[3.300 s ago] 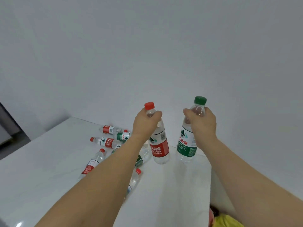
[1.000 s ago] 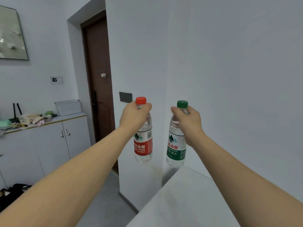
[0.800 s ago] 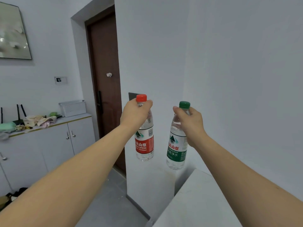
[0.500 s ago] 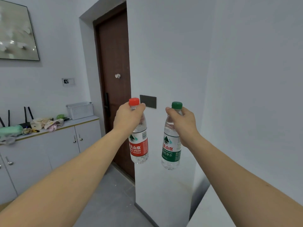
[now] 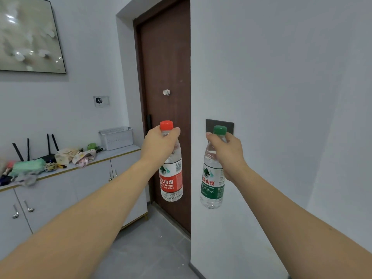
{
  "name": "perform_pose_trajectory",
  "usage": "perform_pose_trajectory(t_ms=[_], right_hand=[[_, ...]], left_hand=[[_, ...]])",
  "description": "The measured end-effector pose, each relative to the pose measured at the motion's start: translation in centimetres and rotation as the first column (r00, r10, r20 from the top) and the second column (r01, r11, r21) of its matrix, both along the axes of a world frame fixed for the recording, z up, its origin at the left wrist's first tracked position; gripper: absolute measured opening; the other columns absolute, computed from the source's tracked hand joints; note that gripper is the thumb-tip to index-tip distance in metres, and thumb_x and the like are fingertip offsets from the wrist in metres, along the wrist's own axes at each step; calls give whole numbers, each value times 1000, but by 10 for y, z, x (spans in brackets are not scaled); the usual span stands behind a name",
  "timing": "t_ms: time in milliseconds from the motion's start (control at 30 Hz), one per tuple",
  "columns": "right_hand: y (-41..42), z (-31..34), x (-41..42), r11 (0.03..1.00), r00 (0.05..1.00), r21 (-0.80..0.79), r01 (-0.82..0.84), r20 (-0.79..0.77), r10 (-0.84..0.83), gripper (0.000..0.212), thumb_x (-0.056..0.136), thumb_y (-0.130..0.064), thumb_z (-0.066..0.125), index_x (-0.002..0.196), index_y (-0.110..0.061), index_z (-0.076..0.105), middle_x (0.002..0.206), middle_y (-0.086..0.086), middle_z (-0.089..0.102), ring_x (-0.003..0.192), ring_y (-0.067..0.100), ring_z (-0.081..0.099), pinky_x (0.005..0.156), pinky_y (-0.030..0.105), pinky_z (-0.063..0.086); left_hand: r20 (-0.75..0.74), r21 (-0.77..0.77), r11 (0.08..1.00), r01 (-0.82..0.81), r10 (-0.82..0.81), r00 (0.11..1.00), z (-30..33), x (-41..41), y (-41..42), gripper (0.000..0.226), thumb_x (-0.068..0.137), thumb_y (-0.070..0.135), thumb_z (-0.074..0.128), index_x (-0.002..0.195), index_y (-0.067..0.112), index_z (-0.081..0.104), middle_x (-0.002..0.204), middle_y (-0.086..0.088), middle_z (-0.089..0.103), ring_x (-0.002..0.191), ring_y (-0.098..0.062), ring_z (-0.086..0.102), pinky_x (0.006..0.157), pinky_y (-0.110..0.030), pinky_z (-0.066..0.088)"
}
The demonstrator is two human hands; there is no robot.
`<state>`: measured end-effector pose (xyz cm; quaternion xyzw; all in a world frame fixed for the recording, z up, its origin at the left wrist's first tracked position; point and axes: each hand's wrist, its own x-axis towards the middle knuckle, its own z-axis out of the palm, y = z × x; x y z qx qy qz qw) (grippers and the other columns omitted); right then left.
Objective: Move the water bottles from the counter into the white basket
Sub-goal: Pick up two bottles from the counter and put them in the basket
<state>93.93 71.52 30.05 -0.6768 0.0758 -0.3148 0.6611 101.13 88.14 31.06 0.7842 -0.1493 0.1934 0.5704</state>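
1. Head view, grips: left hand (image 5: 159, 147) is wrapped round the neck of a clear plastic water bottle w/ red cap and red label (image 5: 171, 174); right hand (image 5: 227, 156) is wrapped the same way round a clear plastic bottle w/ green cap and green label (image 5: 212, 178). Both bottles hang upright below the fists, side by side, not touching, nothing under them.
2. Just changed: the counter corner seen 0.5 s ago below the right arm is now out of frame, so the view has swung further left. Judged: carry leg underway, no drop yet.
3. Target: white perforated plastic basket (image 5: 116, 137) sits on a pale cabinet top (image 5: 112, 156), beyond and left of the left-hand grip, well apart.
4. Vs 3.3 s ago: bottles stood over the counter among lying bottles; now facing a brown door (image 5: 167, 67), the grips unchanged.
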Motion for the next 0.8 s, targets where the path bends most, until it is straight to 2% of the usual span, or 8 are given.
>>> perform_pose_trajectory(t_ms=[267, 367, 433, 500, 567, 667, 733, 800], right_hand=[[54, -4, 107, 1000, 1000, -6, 14, -21, -14, 16, 84, -41, 67, 90, -27, 66, 82, -4, 68, 82, 16, 66, 75, 37, 52], [65, -7, 148, 1000, 999, -14, 15, -43, -16, 19, 84, -45, 66, 96, -29, 66, 87, -8, 69, 83, 14, 65, 68, 32, 45], [68, -8, 175, 1000, 999, -16, 11, -51, -12, 18, 83, -47, 66, 92, -31, 65, 79, -12, 70, 79, 14, 65, 62, 27, 42], [71, -9, 201, 999, 998, -32, 3, -55, -5, 15, 83, -48, 66, 86, -33, 64, 70, -20, 68, 72, 13, 66, 56, 24, 40], [73, -8, 226, 999, 998, -44, -17, -54, 14, 14, 82, -49, 65, 84, -36, 63, 69, -26, 66, 71, 12, 66, 54, 23, 39], [76, -4, 266, 997, 998, -53, -51, -41, 48, 11, 78, -50, 66, 78, -40, 65, 69, -22, 67, 63, 8, 68, 55, 24, 41], [80, -1, 291, 994, 996, -67, -85, -26, 83, 6, 79, -49, 66, 74, -45, 64, 68, -21, 67, 63, -3, 66, 55, 24, 41], [85, 0, 317, 991, 993, -67, -115, -22, 114, 11, 81, -48, 67, 76, -39, 66, 69, -19, 68, 64, -5, 66, 57, 25, 44]], left_hand=[[2, 4, 1000, -15, 15, 1000, 4, 100, 55, 32, 77, 54, 56, 77, 23, 58, 67, 4, 68, 64, -15, 69, 72, -43, 58], [-16, -4, 1000, -30, 30, 999, 0, 138, 66, 23, 79, 53, 59, 72, 32, 60, 69, 7, 68, 70, -18, 71, 77, -47, 60], [-45, -29, 999, -31, 30, 999, -2, 163, 70, 24, 80, 53, 60, 65, 34, 61, 69, 6, 69, 72, -18, 73, 81, -48, 59], [-59, -42, 998, -39, 36, 998, -5, 188, 74, 28, 80, 52, 61, 71, 25, 63, 71, 0, 71, 74, -20, 73, 83, -49, 58], [-69, -43, 998, -45, 42, 997, -5, 212, 77, 34, 81, 50, 61, 81, 16, 64, 78, -7, 73, 77, -22, 73, 84, -50, 58], [-82, -64, 997, -53, 48, 995, -3, 248, 81, 34, 84, 47, 63, 85, 13, 64, 83, -11, 73, 80, -25, 74, 87, -51, 58], [-76, -71, 994, -83, 78, 994, -1, 272, 87, 33, 85, 47, 63, 88, 14, 65, 82, -9, 73, 80, -24, 73, 87, -51, 58], [-65, -59, 992, -107, 103, 993, 0, 295, 95, 34, 85, 48, 63, 88, 14, 65, 81, -7, 73, 79, -24, 72, 85, -50, 59]])
